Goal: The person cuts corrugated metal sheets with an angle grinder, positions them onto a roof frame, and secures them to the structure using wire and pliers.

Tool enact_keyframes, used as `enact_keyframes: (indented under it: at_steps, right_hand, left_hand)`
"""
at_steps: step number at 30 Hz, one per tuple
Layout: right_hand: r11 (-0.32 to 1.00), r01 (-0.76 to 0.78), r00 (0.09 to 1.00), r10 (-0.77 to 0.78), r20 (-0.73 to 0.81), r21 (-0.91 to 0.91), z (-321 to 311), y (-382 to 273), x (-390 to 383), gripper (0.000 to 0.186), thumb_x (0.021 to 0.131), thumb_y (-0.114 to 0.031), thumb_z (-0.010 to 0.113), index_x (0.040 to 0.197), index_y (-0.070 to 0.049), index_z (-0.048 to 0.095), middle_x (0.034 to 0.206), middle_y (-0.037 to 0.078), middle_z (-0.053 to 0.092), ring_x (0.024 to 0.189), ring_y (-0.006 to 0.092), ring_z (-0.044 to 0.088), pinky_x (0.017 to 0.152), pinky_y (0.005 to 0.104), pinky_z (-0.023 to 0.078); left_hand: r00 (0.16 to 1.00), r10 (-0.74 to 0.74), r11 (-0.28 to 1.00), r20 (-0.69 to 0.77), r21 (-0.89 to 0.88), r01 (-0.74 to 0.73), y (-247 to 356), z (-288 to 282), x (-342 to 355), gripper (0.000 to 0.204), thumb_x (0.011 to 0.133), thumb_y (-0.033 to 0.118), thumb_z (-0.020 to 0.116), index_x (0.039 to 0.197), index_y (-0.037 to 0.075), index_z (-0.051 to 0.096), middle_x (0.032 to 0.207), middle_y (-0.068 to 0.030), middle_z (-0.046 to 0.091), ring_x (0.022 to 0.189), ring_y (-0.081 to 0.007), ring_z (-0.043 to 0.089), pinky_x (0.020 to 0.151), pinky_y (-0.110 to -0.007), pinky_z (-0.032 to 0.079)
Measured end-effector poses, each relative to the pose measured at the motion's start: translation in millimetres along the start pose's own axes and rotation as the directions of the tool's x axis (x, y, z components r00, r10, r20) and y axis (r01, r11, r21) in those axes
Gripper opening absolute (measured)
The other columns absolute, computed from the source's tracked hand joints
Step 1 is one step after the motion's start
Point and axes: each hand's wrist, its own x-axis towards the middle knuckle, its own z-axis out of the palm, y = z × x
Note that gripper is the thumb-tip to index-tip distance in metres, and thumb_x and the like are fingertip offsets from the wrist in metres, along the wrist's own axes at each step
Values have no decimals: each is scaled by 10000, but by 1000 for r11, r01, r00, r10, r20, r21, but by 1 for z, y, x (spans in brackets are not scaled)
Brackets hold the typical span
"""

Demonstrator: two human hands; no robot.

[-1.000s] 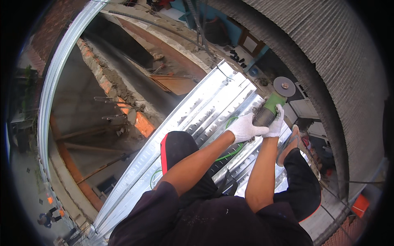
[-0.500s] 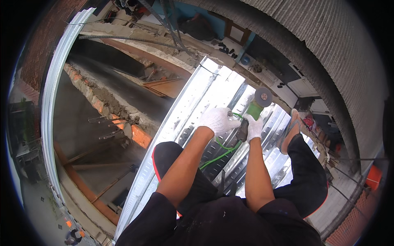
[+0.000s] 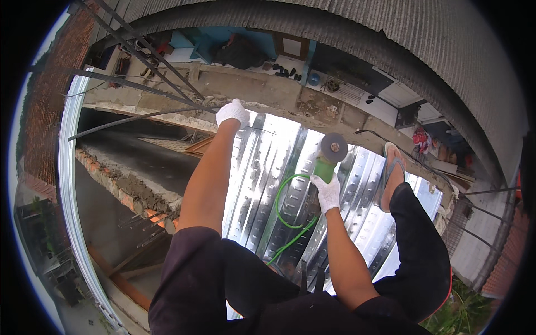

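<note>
My right hand (image 3: 328, 192), in a white knit glove, grips a green angle grinder (image 3: 324, 168) by its body. The grinder's grey disc (image 3: 334, 147) points away from me, above the ribbed metal decking sheet (image 3: 262, 167). A green cord (image 3: 278, 204) loops over the sheet beside the tool. My gloved left hand (image 3: 233, 114) reaches to the sheet's far left corner, where dark steel bars (image 3: 159, 75) meet. Its fingers are closed, but what they hold is hidden behind the glove.
Left of the sheet lies a deep opening with a broken brick-and-concrete wall top (image 3: 125, 187). A long galvanized metal strip (image 3: 68, 184) runs down the far left. My sandalled foot (image 3: 393, 173) rests at the sheet's right. Beyond stands a corrugated roof (image 3: 446, 61).
My left hand has left the grinder and moved far left to the steel bars. The right hand keeps the grinder, now slightly lower and left in view. My view has shifted.
</note>
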Motion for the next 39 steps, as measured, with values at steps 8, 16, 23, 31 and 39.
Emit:
enact_keyframes:
  at_steps: [8,16,23,31,39]
  right_hand:
    - [994,-35,999,38,27,-102,2,-25,-5,555,794,-238,870,1225,-8,607,1119,167,724,1055,296,701,954,401,538]
    - [981,-128,991,133,24,-149,-6,-43,-4,590,795,-218,861,1269,-4,584,1162,169,706,1090,288,689,981,386,523]
    - [982,-127,990,134,40,-139,-3,-37,-3,622,778,-278,862,1271,-16,586,1147,191,720,1092,337,704,978,418,537]
    - [986,-25,1000,26,4,-167,-1,-23,-1,504,810,-211,858,1198,9,625,1078,151,729,1006,269,697,938,388,534]
    - [989,-81,994,88,60,-120,4,-22,1,577,779,-306,890,1172,34,636,1070,174,740,1014,245,707,931,376,541]
  left_hand:
    - [990,142,954,-1,-268,-137,-49,3,32,446,765,331,761,1027,-30,769,999,-288,753,978,-419,740,880,-453,568]
    - [976,28,753,-216,-638,-162,-4,-73,40,232,877,203,785,934,-21,765,760,-57,708,669,-124,649,612,-304,515]
    - [964,61,896,-260,-412,-168,69,-54,77,954,869,641,767,1484,-49,530,1443,-305,609,1365,-393,586,1120,-406,460]
    - [940,158,754,-302,-578,-312,6,4,-62,402,975,294,732,1206,-35,722,1077,-185,787,1018,-263,762,923,-355,562]
    - [992,69,882,-108,-458,-112,-146,135,-299,522,906,304,782,1318,11,652,1196,-223,705,1116,-354,687,972,-437,533]
